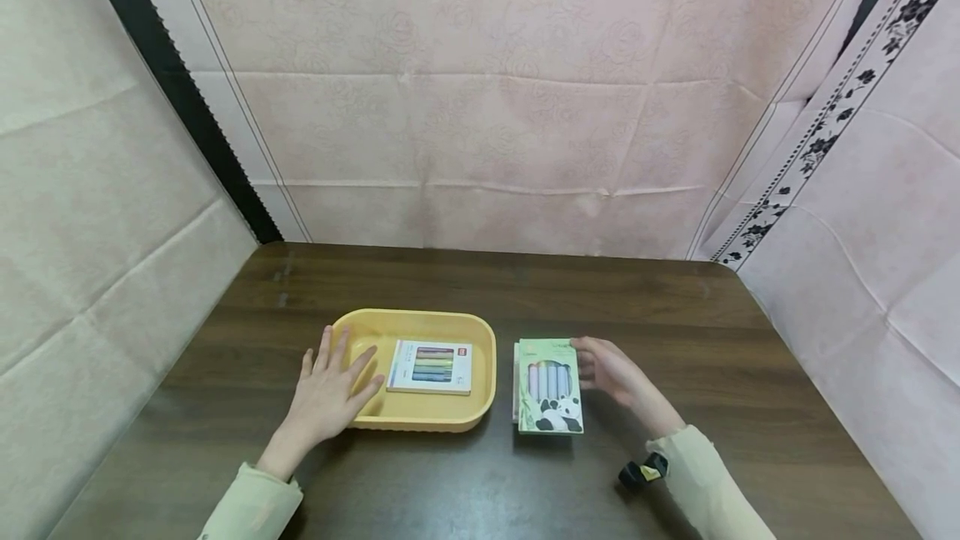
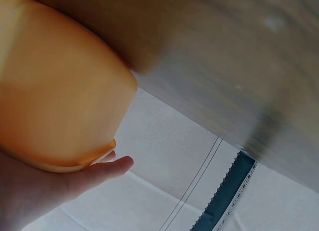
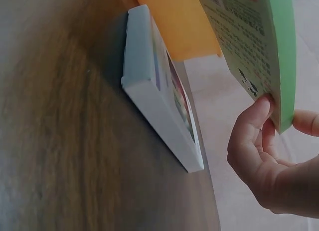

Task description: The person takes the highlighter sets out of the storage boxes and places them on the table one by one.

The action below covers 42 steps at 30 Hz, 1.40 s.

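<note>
A shallow yellow tray (image 1: 480, 419) stands on the table, and a white box with coloured stripes in its window (image 1: 463, 371) lies inside it. My left hand (image 1: 326, 398) is spread over the tray's left rim, fingers extended; the left wrist view shows that hand (image 2: 65, 186) against the tray's edge (image 2: 65, 91). To the right of the tray, my right hand (image 1: 609, 369) pinches the edge of a green marker box with a panda picture (image 1: 553, 382). The right wrist view shows this green box (image 3: 254, 41) raised above another white box (image 3: 164, 121), which lies on the table.
The brown wooden table (image 1: 420, 490) reaches back to a pale cloth screen (image 1: 465, 132). More cloth hangs along the left side (image 1: 97, 232) and right side (image 1: 885, 273). A black band (image 1: 647, 471) sits at the right sleeve cuff.
</note>
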Each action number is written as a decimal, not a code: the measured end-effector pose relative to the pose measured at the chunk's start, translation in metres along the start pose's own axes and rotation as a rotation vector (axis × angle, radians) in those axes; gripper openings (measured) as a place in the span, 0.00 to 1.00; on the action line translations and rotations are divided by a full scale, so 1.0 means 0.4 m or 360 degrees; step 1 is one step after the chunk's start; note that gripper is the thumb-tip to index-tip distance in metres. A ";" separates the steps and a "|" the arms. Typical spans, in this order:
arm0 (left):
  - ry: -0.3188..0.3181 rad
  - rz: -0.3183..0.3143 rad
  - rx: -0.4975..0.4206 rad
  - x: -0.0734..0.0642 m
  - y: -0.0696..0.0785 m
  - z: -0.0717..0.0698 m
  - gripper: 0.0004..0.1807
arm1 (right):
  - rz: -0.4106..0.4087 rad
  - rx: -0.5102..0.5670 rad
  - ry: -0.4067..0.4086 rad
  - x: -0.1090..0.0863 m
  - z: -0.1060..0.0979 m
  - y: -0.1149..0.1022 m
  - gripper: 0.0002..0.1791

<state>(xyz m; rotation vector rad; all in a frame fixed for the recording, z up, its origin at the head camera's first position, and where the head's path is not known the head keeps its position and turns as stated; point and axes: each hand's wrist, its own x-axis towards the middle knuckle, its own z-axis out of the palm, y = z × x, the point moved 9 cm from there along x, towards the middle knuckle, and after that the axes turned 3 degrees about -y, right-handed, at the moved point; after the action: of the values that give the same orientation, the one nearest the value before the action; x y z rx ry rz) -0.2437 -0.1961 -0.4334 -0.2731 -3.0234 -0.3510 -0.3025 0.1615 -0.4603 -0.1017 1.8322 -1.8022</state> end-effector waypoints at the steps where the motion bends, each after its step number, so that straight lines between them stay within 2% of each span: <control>1: 0.0000 0.0000 -0.0002 0.000 0.000 -0.001 0.32 | 0.0001 -0.0005 0.0004 -0.002 -0.003 0.002 0.21; 14: 0.0002 -0.0004 -0.0003 -0.001 0.001 -0.005 0.32 | -0.0016 0.0019 -0.0008 -0.019 -0.027 0.012 0.16; 23: 0.0002 -0.0008 -0.0005 -0.002 0.000 -0.004 0.32 | -0.0011 -0.0007 0.0029 -0.033 -0.051 0.023 0.20; 32: 0.0015 -0.0011 0.0005 -0.002 -0.001 0.001 0.31 | -0.0012 0.0044 0.0026 -0.044 -0.071 0.036 0.15; 42: 0.0011 -0.0009 0.0015 0.000 -0.002 0.001 0.32 | 0.0004 -0.0003 0.0082 -0.060 -0.108 0.038 0.20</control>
<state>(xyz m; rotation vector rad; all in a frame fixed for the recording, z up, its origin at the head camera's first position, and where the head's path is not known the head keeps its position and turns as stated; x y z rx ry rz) -0.2438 -0.1969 -0.4341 -0.2625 -3.0190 -0.3375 -0.2961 0.2119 -0.4694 -0.0538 1.8690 -1.8169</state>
